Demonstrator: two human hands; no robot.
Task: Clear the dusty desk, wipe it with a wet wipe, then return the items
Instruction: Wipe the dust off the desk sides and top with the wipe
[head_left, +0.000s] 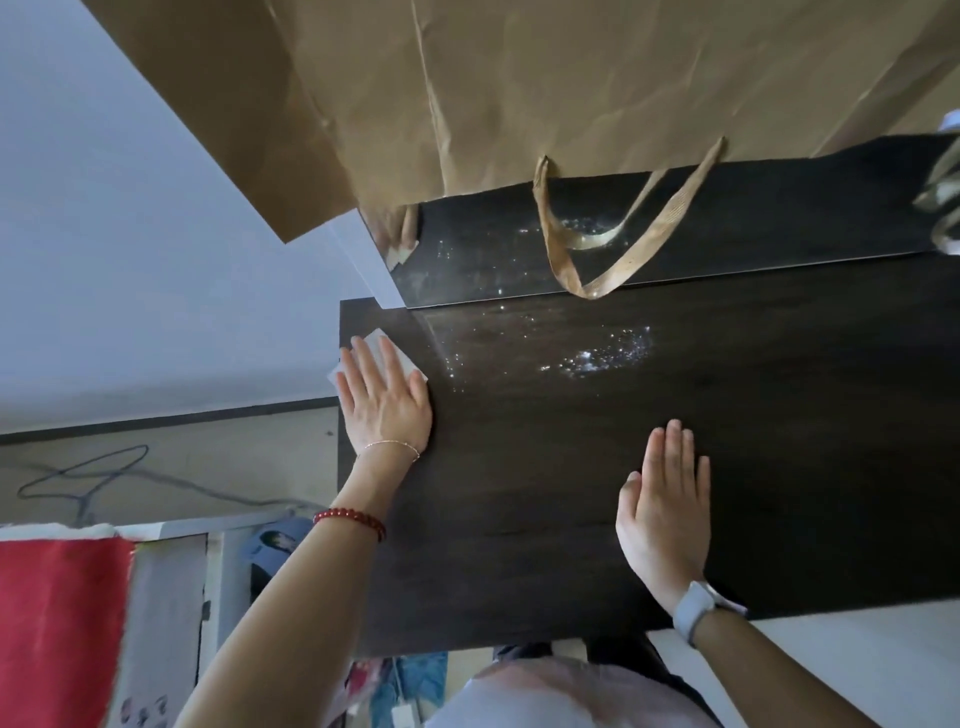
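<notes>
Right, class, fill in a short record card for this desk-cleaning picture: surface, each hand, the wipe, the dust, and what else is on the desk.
surface: dark wood desk
left hand: flat, fingers straight, pressing the wet wipe onto the desk's far left corner
right hand: flat and open on bare desk, holding nothing
wet wipe: white, mostly hidden under the left hand
dust: white specks near the desk's middle back, not yet wiped
other item: brown paper bag at the back, its handle hanging down
</notes>
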